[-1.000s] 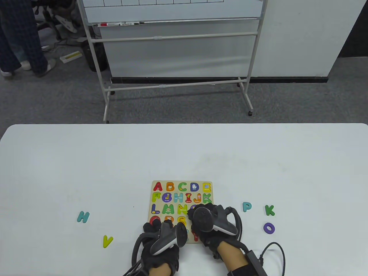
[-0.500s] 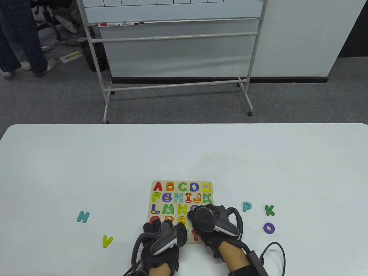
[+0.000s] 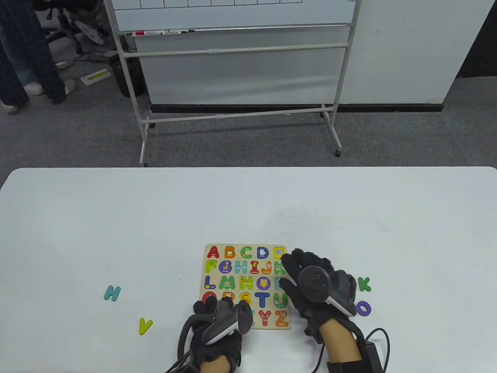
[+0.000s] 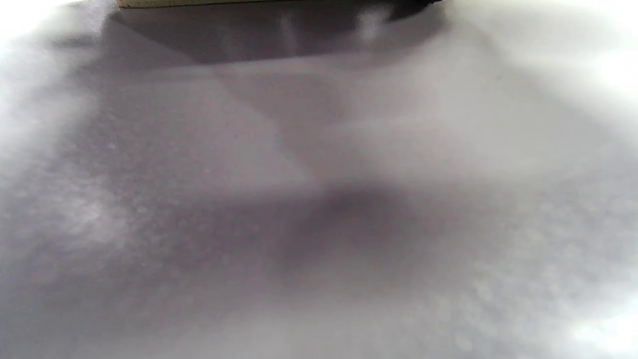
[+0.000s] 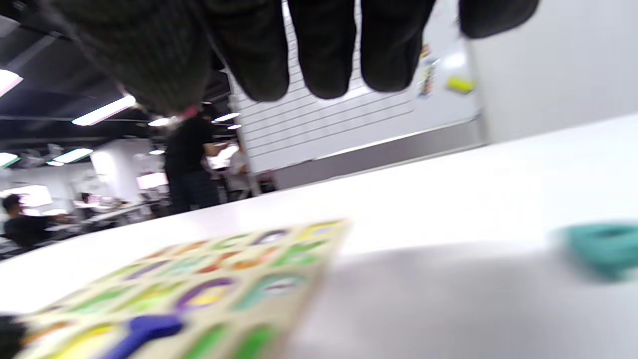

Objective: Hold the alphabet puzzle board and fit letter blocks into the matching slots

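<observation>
2 gloved hands at the board, which lies flat near the table's front edge. Left hand rests on its bottom-left corner, can't tell how the fingers sit; right hand hangs over the right edge, fingers spread, holding nothing. Loose H and V lie left, K and O right.

A wheeled whiteboard stands on grey carpet beyond the table.
</observation>
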